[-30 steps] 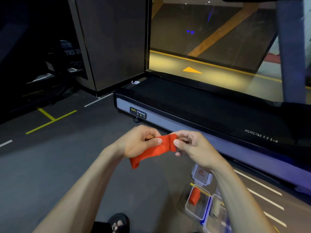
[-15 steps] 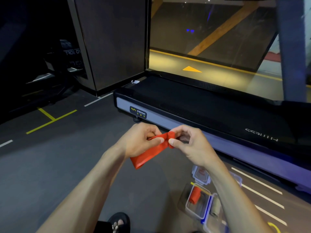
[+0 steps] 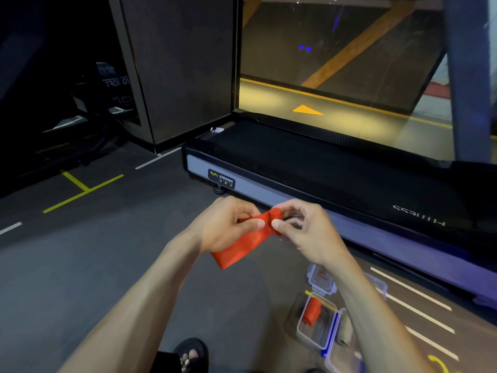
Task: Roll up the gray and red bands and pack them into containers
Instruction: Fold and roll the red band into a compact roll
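Note:
I hold a red band (image 3: 243, 242) at chest height over the dark floor. Its far end is wound into a small roll that my right hand (image 3: 304, 232) pinches between thumb and fingers. My left hand (image 3: 224, 224) grips the flat part, thumb pressed on top, and the loose tail hangs down towards me. On the floor at the lower right stands a clear container (image 3: 316, 325) with a rolled red band (image 3: 312, 310) inside. Beside it a second clear container (image 3: 345, 335) holds a rolled gray band (image 3: 345, 329), partly hidden by my right forearm.
A treadmill (image 3: 336, 168) runs across the floor just beyond my hands. A clear lid (image 3: 321, 278) lies on the floor behind the containers. My sandalled foot (image 3: 191, 355) shows at the bottom edge. Open dark floor with painted lines lies to the left.
The roll at the band's far end has grown as my right fingers turned it. Both hands have stayed close together, and the hanging tail has become a little shorter.

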`<state>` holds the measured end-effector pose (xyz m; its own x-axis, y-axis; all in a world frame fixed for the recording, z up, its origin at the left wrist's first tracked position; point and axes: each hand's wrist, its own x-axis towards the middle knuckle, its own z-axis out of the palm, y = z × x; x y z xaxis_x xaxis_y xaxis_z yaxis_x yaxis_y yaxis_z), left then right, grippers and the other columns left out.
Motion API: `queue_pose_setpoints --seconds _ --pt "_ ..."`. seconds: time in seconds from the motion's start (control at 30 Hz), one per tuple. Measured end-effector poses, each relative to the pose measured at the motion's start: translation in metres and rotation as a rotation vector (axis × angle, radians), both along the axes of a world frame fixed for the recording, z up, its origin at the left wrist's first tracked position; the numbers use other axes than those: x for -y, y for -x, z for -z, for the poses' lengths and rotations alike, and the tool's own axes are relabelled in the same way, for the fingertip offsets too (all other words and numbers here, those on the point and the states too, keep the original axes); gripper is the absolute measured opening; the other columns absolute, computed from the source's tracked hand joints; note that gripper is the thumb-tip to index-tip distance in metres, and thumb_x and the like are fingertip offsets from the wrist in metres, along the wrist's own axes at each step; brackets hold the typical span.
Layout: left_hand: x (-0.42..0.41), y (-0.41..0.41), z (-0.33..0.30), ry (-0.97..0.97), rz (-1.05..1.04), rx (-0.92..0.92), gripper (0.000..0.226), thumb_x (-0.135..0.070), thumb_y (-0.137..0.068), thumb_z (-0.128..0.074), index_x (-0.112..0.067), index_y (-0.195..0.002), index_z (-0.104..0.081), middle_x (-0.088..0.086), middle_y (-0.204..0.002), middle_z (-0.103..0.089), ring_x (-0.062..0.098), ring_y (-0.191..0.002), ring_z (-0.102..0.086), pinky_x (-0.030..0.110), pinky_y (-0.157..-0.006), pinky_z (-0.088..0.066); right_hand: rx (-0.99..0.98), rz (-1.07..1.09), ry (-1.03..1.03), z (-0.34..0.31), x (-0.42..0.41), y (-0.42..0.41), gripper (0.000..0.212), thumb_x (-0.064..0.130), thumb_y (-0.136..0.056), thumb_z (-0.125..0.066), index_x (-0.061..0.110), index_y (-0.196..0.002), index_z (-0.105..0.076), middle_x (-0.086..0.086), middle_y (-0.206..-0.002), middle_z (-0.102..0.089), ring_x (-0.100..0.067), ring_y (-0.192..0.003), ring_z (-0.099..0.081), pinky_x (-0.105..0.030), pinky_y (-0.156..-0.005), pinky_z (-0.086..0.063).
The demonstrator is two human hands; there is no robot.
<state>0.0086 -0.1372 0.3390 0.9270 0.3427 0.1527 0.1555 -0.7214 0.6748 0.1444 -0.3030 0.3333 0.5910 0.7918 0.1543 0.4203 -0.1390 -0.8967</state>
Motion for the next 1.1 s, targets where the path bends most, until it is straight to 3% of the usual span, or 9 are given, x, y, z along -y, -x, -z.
queue_pose_setpoints --seconds 0.23,0.4,0.6,0.77,0.87,1.0,1.1 --pt "0.001 -0.001 0.0 -0.009 0.005 0.007 0.018 -0.038 -0.097 -0.067 -0.026 -0.085 -0.073 -0.009 -0.072 -0.071 0.002 -0.062 -0.059 0.022 -0.061 -0.045 0.039 0.026 0.048 0.004 -0.003 -0.001 0.023 0.033 -0.075 -0.083 0.037 -0.09 -0.066 0.009 -0.09 -0.075 -0.017 -0.087 -0.073 -0.05 -0.081 -0.061" --pt "-0.003 -0.003 0.003 -0.136 -0.019 -0.022 0.022 -0.04 -0.098 -0.064 -0.026 -0.083 -0.07 -0.013 -0.064 -0.064 0.004 -0.064 -0.057 0.02 -0.058 -0.039 0.032 0.019 0.032 0.003 -0.001 -0.002 0.022 0.016 -0.083 -0.084 0.029 -0.093 -0.069 0.005 -0.089 -0.074 -0.017 -0.086 -0.073 -0.047 -0.085 -0.061" --pt "-0.009 -0.003 0.006 -0.263 0.003 -0.109 0.034 -0.052 -0.099 -0.057 -0.023 -0.083 -0.065 -0.005 -0.068 -0.062 0.013 -0.068 -0.057 0.035 -0.066 -0.048 0.044 0.023 0.021 0.001 0.001 -0.004 0.02 0.011 -0.088 -0.079 0.027 -0.097 -0.072 0.004 -0.091 -0.074 -0.016 -0.087 -0.073 -0.046 -0.087 -0.061" --pt "-0.007 -0.001 0.001 -0.139 0.059 -0.033 0.029 -0.046 -0.102 -0.057 -0.024 -0.087 -0.069 -0.006 -0.069 -0.064 0.007 -0.063 -0.055 0.026 -0.064 -0.045 0.025 0.029 -0.001 -0.001 0.002 -0.005 0.024 0.01 -0.088 -0.079 0.025 -0.105 -0.072 0.003 -0.095 -0.073 -0.017 -0.088 -0.073 -0.045 -0.088 -0.061" --pt "-0.005 -0.001 0.003 -0.058 0.074 -0.006 0.027 -0.044 -0.102 -0.057 -0.025 -0.088 -0.072 -0.011 -0.066 -0.063 0.002 -0.059 -0.051 0.022 -0.06 -0.043 0.049 0.015 0.021 0.0 0.001 -0.004 0.019 0.014 -0.086 -0.082 0.025 -0.1 -0.076 0.004 -0.093 -0.077 -0.015 -0.091 -0.073 -0.044 -0.092 -0.059" --pt "-0.002 0.0 0.002 -0.016 0.084 0.041 0.028 -0.045 -0.101 -0.057 -0.026 -0.091 -0.074 -0.001 -0.075 -0.069 0.016 -0.066 -0.06 0.039 -0.066 -0.051 0.038 0.016 0.021 0.0 0.0 -0.005 0.02 0.017 -0.079 -0.088 0.021 -0.093 -0.074 0.001 -0.09 -0.077 -0.017 -0.09 -0.072 -0.043 -0.092 -0.057" --pt "-0.001 0.0 0.002 -0.002 0.082 0.058 0.03 -0.049 -0.099 -0.056 -0.027 -0.09 -0.074 0.002 -0.075 -0.069 0.022 -0.07 -0.062 0.043 -0.068 -0.051 0.034 0.032 0.048 0.001 -0.002 -0.004 0.029 0.024 -0.074 -0.092 0.022 -0.093 -0.071 0.002 -0.089 -0.076 -0.02 -0.088 -0.072 -0.039 -0.085 -0.059"
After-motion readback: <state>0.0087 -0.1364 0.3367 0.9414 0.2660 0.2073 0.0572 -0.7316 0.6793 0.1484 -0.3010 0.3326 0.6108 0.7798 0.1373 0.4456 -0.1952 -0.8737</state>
